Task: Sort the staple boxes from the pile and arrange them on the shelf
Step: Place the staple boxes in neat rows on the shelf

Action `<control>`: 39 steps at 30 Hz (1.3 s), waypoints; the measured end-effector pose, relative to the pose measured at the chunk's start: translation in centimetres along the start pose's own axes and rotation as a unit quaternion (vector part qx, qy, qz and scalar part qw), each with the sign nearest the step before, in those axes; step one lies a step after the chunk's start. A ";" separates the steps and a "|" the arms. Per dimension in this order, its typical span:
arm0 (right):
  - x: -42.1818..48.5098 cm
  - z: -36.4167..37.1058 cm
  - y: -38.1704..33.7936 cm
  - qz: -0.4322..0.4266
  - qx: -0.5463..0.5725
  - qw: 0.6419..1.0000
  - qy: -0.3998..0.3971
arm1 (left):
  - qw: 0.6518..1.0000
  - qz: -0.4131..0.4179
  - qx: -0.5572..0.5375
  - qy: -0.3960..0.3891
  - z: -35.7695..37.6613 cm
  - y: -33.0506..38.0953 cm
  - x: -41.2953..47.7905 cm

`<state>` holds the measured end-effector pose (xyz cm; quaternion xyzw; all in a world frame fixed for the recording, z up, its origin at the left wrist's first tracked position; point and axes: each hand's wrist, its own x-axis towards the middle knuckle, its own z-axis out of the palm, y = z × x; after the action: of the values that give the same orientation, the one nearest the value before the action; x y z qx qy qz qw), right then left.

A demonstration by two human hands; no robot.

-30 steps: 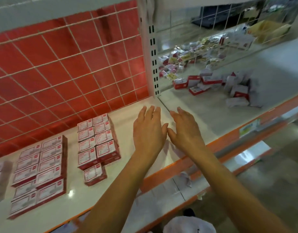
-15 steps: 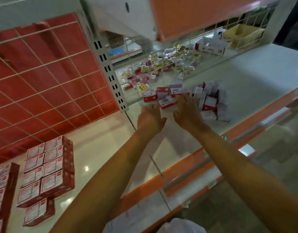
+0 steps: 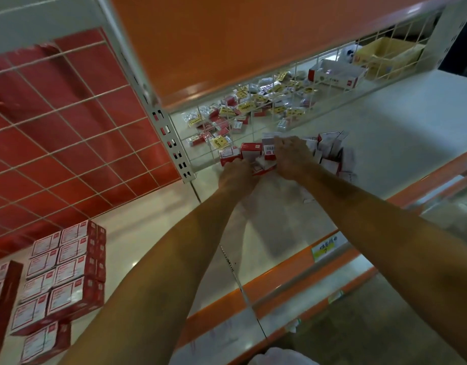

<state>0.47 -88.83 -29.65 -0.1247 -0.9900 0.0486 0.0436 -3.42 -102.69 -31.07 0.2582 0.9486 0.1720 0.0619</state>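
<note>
While both arms stretch forward, the left hand (image 3: 237, 171) and right hand (image 3: 293, 156) rest on the near side of the loose pile of red-and-white cardboard staple boxes (image 3: 329, 151). Their fingers are buried among the boxes, so I cannot tell whether either hand grips anything. A barcode shows on one box beside the right hand, but the label print is too blurred to read, as is the yellow paper price tag (image 3: 327, 247) on the shelf's orange front edge. The pile sits against the white wire grid (image 3: 253, 127). Bare white shelf board (image 3: 153, 219) lies between it and the neat rows of sorted boxes (image 3: 66, 272) at far left.
</note>
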 end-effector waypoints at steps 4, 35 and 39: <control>-0.5 0.6 -0.2 0.004 -0.005 0.999 0.042 | 1.000 -0.012 -0.022 0.016 -0.6 -0.2 -0.3; -11.5 -0.3 -16.4 -0.092 0.274 0.957 0.038 | 0.976 -0.142 -0.106 0.125 -9.3 -13.4 -21.6; -14.2 -2.1 -21.2 -0.124 0.296 0.947 0.021 | 0.972 -0.158 -0.086 0.151 -11.5 -16.2 -25.6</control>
<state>9.22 -112.67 -26.31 0.0166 -0.9374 0.3315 0.1054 8.67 -132.21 -25.42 0.0698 0.9574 0.2782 -0.0341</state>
